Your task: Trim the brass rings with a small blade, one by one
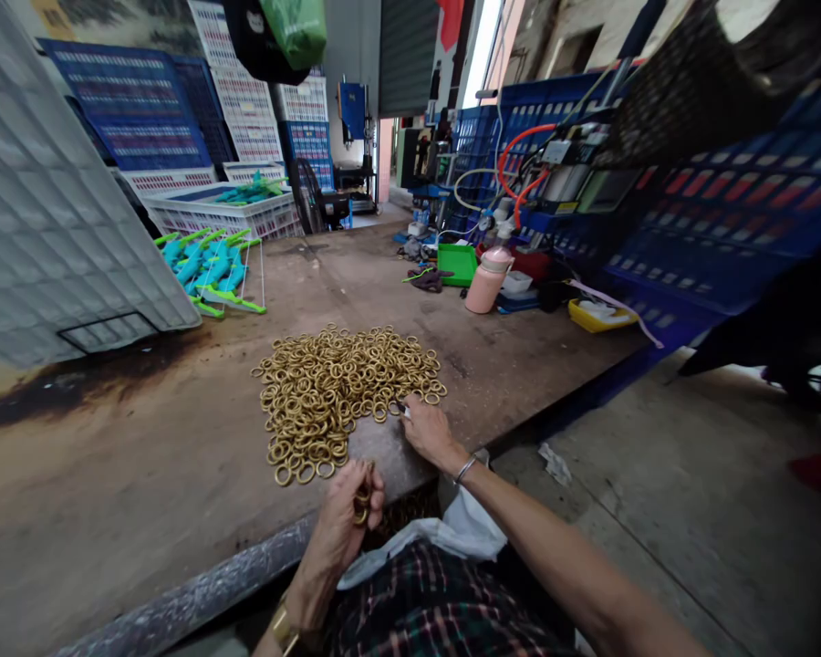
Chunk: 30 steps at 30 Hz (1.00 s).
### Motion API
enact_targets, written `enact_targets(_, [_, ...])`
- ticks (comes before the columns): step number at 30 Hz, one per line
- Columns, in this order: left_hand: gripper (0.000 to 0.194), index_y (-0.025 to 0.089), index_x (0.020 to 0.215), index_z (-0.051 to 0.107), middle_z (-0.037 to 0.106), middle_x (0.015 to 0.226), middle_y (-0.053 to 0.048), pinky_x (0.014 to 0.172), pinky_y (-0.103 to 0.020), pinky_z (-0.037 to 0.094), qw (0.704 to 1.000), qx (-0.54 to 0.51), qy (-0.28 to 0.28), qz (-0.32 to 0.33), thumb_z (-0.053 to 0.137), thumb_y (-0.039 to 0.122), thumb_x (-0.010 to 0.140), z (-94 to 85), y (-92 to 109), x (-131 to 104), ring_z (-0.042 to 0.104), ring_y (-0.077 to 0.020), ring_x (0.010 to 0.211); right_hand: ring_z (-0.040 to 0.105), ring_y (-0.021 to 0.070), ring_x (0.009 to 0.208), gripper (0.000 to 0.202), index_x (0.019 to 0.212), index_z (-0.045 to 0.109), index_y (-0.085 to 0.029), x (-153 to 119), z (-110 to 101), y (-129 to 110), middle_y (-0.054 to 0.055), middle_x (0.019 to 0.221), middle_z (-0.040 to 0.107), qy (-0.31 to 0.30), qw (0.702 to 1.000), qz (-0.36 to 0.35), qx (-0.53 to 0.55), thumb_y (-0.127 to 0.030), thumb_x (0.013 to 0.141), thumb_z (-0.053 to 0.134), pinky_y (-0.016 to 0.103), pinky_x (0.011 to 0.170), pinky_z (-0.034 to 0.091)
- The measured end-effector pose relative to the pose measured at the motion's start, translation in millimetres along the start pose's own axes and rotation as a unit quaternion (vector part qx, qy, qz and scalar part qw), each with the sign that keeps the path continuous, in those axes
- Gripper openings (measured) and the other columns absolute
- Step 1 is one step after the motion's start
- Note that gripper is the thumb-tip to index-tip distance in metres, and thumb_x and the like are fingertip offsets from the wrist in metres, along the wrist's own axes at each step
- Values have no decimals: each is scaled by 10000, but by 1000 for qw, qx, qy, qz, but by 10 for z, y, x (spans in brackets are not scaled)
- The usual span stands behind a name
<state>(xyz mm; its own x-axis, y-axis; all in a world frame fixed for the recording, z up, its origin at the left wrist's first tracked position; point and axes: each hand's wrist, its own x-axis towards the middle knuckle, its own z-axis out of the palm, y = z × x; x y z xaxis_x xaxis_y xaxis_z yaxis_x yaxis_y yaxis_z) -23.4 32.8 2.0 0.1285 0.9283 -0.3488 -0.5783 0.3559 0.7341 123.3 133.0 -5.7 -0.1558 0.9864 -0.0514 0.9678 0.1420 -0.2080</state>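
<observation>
A broad heap of brass-coloured rings [342,370] lies on the brown worktable [198,456] in front of me. At the table's front edge, my left hand [348,511] is closed around a few of these rings, and some show between the fingers. My right hand [430,433] rests at the heap's near right edge. Its fingers pinch a small tool [403,411] with a dark tip and a white part, close to a ring; the rest of it is hidden in the hand. Below the table edge, a whitish bag [444,534] lies across my lap, with more rings in the dark opening.
At the back left are blue-and-green plastic toy bows [212,265] and a large grey crate [61,201]. A pink bottle [489,281], a green tray [457,264] and a yellow dish [598,315] stand at the right. Blue crates [711,219] are stacked behind them.
</observation>
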Motion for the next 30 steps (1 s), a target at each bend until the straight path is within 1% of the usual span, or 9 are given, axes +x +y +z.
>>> enact_targets(4, [271,168,708,482,535,648,24,345,-148,284,1000,-23,4,-4,637,391,708,-43,4,1,431,-49,446,630,216,816,206,1024,480,-161,119,44,-33,105,889,656,6,1000,22,-17,-264,864,401,265,639,388])
enact_targets(9, [271,174,881,543,555,648,28,363,-139,311,995,-86,4,-49,678,274,668,-88,6,15,491,-60,481,637,222,792,203,1027,473,-148,166,85,-50,113,857,660,13,999,23,-17,-223,858,390,271,622,385])
enact_targets(12, [205,139,778,565,592,689,-9,376,-139,340,990,-126,6,-64,691,240,653,-115,-1,48,548,-78,545,634,221,793,205,1026,478,-147,166,86,-25,113,858,657,8,1000,22,-18,-205,849,393,267,623,376])
enact_targets(16, [195,145,720,551,638,755,-40,405,-156,386,985,-137,62,-83,711,193,620,-134,-18,74,615,-126,637,619,197,781,211,1027,482,-156,117,60,12,98,864,650,5,1000,4,-6,-184,840,390,249,622,352])
enact_targets(18, [213,149,714,543,626,738,-22,402,-153,383,989,-113,71,-64,720,211,614,-123,-22,80,610,-119,634,605,178,772,218,1022,488,-160,59,44,17,82,860,645,1,999,-29,25,-157,827,391,238,627,339])
enact_targets(21, [268,155,690,517,551,630,30,360,-140,332,997,-44,60,-7,708,336,640,-79,-18,98,530,-74,521,579,160,775,238,1011,493,-165,-66,31,-6,62,863,636,6,989,-111,94,-120,792,411,229,652,333])
enact_targets(25, [343,173,782,523,478,551,69,329,-130,268,995,57,76,34,666,459,656,-37,-11,136,424,-50,422,552,158,753,233,976,507,-165,-247,36,-92,53,842,622,9,969,-193,152,-113,762,432,237,665,340])
enact_targets(27, [362,173,809,535,462,534,73,331,-132,253,991,98,79,39,646,486,664,-45,-14,149,399,-45,402,543,163,750,229,959,517,-168,-316,34,-147,50,822,615,2,964,-212,163,-116,749,440,243,665,344])
enact_targets(30, [342,169,737,534,436,504,76,343,-142,244,983,149,88,61,615,497,686,-79,-24,152,368,-41,384,522,148,686,173,925,525,-174,-373,3,-230,29,769,596,-12,955,-212,208,-157,773,444,239,641,345])
